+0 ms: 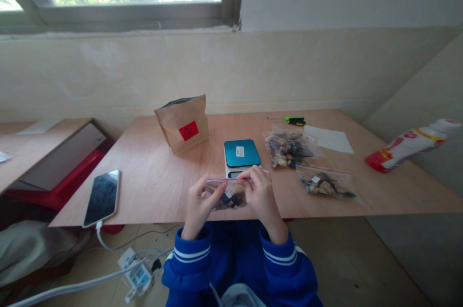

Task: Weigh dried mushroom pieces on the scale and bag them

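Note:
Both my hands grip a small clear zip bag with a red seal strip, dark and brown dried pieces and a white label inside. My left hand pinches its left upper corner, the thumb lying across the front. My right hand pinches the seal near the right end. Just behind the bag lies a digital scale with a blue-green top plate, partly hidden by my fingers. To the right rest another labelled zip bag of dried pieces and a fuller clear bag of similar pieces.
A brown kraft pouch with a red label stands at back left. A phone with a charging cable lies near the left edge. A screwdriver, white paper and a red-and-white bottle are on the right. A power strip lies below.

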A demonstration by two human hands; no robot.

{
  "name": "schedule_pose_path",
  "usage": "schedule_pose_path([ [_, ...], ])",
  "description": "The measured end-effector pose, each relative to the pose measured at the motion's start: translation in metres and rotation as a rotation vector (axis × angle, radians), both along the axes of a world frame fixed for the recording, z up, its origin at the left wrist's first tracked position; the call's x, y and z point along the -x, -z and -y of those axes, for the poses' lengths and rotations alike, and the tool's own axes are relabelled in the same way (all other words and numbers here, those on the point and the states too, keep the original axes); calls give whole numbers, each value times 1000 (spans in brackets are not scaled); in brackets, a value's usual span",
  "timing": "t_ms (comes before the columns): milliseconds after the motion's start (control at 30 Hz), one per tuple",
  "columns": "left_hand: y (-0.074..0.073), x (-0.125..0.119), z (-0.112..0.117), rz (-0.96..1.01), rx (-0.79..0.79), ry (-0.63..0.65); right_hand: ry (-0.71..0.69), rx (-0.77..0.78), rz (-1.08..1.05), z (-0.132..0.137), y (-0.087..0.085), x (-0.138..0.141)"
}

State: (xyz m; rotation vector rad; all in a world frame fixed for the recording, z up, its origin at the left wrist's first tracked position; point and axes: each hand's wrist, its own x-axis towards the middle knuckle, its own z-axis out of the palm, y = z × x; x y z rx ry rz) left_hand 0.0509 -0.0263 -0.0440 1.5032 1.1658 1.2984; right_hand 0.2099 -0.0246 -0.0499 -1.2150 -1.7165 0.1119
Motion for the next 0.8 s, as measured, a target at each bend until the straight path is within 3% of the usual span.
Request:
schedule_pose_path([
  [167,0,0,2,1,19,17,31,35,-30,2,0,8],
  [400,1,0,1,5,25,-19,-101,121,10,7,-14,6],
  [800,2,4,4,55,70,108,-20,-44,-17,6,-6,7],
])
